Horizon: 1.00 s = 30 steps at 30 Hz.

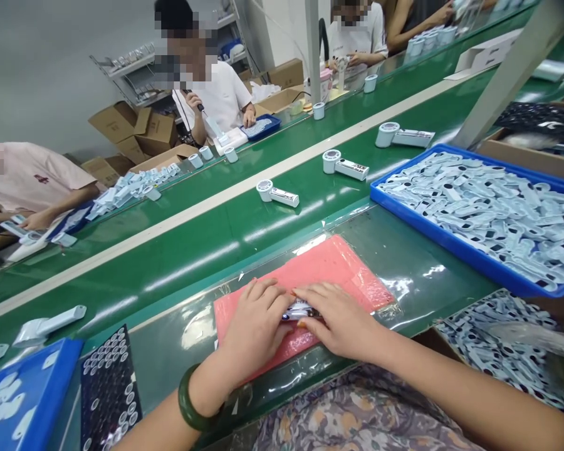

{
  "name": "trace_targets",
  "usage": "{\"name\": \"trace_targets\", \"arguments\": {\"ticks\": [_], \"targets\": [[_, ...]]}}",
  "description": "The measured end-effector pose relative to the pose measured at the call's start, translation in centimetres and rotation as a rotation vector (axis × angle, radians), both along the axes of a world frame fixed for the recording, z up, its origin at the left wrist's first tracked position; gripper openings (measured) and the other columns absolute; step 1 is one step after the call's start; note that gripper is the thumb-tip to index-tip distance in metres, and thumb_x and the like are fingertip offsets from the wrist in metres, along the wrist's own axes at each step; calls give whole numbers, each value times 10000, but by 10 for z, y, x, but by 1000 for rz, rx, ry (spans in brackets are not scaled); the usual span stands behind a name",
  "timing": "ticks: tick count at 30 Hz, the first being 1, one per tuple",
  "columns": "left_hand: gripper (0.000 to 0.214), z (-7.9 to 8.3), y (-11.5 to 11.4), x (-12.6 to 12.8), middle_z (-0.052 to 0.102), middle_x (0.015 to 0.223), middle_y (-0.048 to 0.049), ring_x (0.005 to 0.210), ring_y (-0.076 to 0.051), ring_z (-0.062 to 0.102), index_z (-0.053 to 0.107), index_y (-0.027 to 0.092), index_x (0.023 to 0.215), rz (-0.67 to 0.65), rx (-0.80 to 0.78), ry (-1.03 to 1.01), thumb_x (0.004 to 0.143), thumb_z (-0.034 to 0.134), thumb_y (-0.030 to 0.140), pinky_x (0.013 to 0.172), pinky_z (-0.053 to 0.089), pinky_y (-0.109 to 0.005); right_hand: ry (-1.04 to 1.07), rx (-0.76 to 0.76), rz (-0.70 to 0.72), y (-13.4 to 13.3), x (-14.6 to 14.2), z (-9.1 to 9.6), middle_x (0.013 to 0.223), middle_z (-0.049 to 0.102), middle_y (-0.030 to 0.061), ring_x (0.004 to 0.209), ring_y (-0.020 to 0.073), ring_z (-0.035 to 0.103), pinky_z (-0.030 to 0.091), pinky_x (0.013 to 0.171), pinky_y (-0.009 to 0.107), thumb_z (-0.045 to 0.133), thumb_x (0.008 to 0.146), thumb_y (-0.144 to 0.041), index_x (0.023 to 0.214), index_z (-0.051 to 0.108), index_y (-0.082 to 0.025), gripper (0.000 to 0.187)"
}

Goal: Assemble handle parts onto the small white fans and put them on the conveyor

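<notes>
White part (pixel 299 310) between both hands (pixel 301 319)

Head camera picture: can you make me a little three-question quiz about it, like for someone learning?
1. True or false: both the left hand and the right hand press on a small white device lying on the flat pink foam mat.
2. What is worn on the left wrist?
A. a dark green bangle
B. a watch
C. nothing
3. Fill in: the big blue plastic tray to the right holds many pale ____ plastic parts.

Key
1. true
2. A
3. blue
</notes>
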State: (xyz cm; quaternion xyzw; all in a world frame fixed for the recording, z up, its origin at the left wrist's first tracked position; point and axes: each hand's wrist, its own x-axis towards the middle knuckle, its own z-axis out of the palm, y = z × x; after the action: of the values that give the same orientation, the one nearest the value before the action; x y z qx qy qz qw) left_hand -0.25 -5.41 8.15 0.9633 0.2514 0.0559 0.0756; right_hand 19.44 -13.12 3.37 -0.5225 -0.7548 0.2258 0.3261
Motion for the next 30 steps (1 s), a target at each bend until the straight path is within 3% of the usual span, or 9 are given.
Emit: {"name": "trace_targets", "arguments": {"ticks": [4,9,19,23,26,28,30], "targets": [[290,9,10,4,644,1141,-58,1107,-274,535,567,214,1150,-22,-110,7,876,648,261,988,449,-513,44,-58,2,2,8,8,1230,567,61,1109,250,505,407,984,406,727,925,-158,1345,506,-185,475],[281,12,11,2,645,1184,-39,1195,-252,524,528,252,1217,20,-285,-66,939,519,220,1026,437,-503,83,-110,-36,6,4,10,1155,580,38,1063,241,507,396,941,407,683,936,-96,1264,547,-195,368],[315,2,-3,5,635,1177,5,1097,-197,566,496,296,1241,179,-323,-74,949,491,177,1109,349,-525,81,-180,-46,7,-2,9,1042,554,38,966,252,489,390,852,423,657,875,-8,1075,557,-168,275],[412,5,-4,4,620,1259,-31,1270,-257,480,466,259,1304,67,-180,-17,909,569,203,1102,379,-516,159,-154,0,4,3,10,1141,562,42,1055,249,502,404,937,432,675,900,-48,1172,557,-191,330],[311,9,4,4,660,1127,-56,1144,-295,560,564,223,1175,-12,79,72,873,566,148,1030,426,-559,250,-113,-11,3,25,15,1318,503,43,1213,220,469,400,1049,374,665,915,-74,1319,515,-228,458],[308,13,24,2,675,1049,-56,1055,-284,608,608,215,1098,-88,234,119,858,480,69,990,452,-557,223,-45,-123,4,53,21,1346,494,47,1235,207,472,412,1055,351,620,951,-110,1342,512,-231,423],[383,16,62,-3,681,1096,-66,1108,-297,608,630,217,1107,-152,365,145,831,439,33,999,454,-560,88,44,-308,6,90,28,1296,534,58,1189,216,511,441,1019,364,564,986,-145,1298,552,-215,320]]}}
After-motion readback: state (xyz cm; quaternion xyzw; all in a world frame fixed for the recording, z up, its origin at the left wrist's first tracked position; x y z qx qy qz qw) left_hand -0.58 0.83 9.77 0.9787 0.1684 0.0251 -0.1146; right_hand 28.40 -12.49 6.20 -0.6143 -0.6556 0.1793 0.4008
